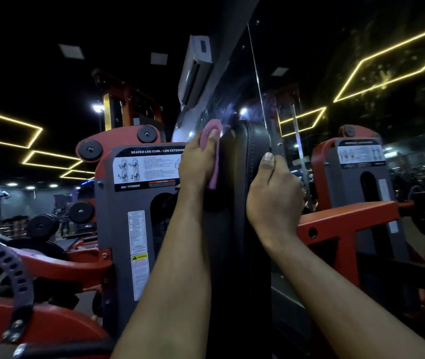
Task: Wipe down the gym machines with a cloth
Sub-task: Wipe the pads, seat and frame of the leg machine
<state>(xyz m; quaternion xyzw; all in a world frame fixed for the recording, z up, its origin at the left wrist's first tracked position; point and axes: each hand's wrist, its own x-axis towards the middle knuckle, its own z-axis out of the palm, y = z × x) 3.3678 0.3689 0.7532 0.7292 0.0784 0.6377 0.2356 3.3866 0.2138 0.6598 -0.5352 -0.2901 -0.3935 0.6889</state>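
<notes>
At the upper left edge of the black back pad (242,161), your left hand (197,164) held the pink cloth (209,128), thumb laid over it and fingers hidden behind, pressing it against the pad's side. Your right hand (274,195) gripped the pad's opposite edge, thumb pointing up along the seam, fingers wrapped round the back. Both forearms reached up on either side of the upright pad. Just left stood a grey weight-stack shroud (126,229) bearing a leg curl placard (146,172); a red frame (335,229) ran off to the right. Overhead, an air conditioner (195,66) hung near yellow light strips (6,117) on the dark ceiling.
</notes>
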